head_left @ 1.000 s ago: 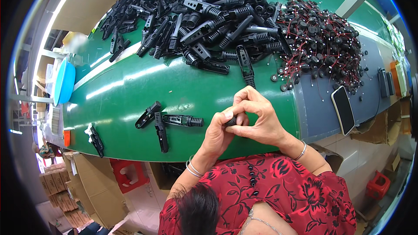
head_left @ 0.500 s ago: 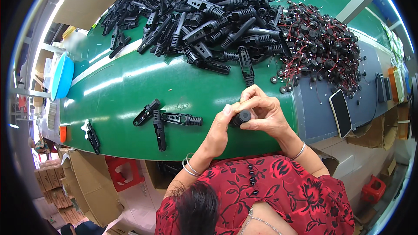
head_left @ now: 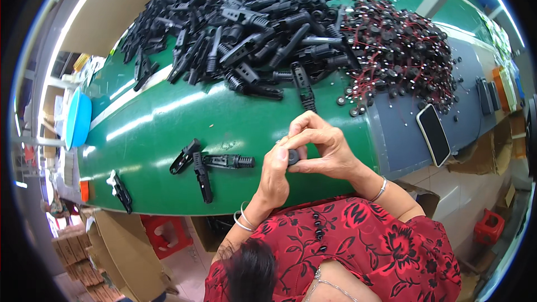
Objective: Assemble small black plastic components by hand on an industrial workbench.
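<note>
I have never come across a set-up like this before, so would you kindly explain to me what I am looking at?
There is no machine here: a person works with two bare hands. The view comes from the left one of two wide fisheye cameras worn on the head, looking down, so straight edges look bent.

On the green tabletop lies a big pile of black ribbed plastic housings. To its right is a heap of small round black parts with red wires, and nearer the person a smartphone lies on the grey surface. Three loose housings lie together left of the hands.

The left hand and right hand together hold a round-ended black piece, partly hidden by their grip.
</note>
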A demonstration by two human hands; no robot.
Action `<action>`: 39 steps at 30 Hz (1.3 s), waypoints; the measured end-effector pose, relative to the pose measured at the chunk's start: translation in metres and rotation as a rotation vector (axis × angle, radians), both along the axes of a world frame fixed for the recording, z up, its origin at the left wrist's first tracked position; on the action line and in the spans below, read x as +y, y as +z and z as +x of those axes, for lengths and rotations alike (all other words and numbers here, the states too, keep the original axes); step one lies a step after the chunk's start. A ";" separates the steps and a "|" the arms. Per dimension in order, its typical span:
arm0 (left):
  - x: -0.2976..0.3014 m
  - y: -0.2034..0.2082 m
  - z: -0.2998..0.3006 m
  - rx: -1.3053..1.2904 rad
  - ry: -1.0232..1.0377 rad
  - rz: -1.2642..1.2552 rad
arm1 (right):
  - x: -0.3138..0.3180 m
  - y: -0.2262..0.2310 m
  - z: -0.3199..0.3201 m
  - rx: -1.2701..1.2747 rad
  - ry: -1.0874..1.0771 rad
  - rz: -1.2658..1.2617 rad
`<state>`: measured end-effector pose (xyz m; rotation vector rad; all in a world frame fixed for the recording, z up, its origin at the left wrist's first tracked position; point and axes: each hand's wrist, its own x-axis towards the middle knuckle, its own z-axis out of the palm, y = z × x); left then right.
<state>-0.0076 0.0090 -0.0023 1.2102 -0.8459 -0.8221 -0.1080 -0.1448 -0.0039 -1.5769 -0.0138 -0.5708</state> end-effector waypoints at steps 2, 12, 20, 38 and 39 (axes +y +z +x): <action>0.002 -0.004 -0.004 0.004 0.131 0.064 | 0.001 0.005 0.003 -0.013 0.001 -0.047; 0.003 0.004 0.006 -0.073 0.037 0.080 | 0.001 0.009 -0.010 -0.072 -0.043 -0.041; 0.014 0.041 0.035 -1.325 0.208 0.568 | -0.068 0.000 -0.079 0.370 -0.519 -0.366; -0.081 -0.005 0.068 -1.546 0.082 0.225 | -0.079 0.006 -0.080 0.660 -0.494 -0.611; -0.084 -0.004 0.070 -1.556 0.060 0.213 | -0.078 0.008 -0.082 0.671 -0.511 -0.611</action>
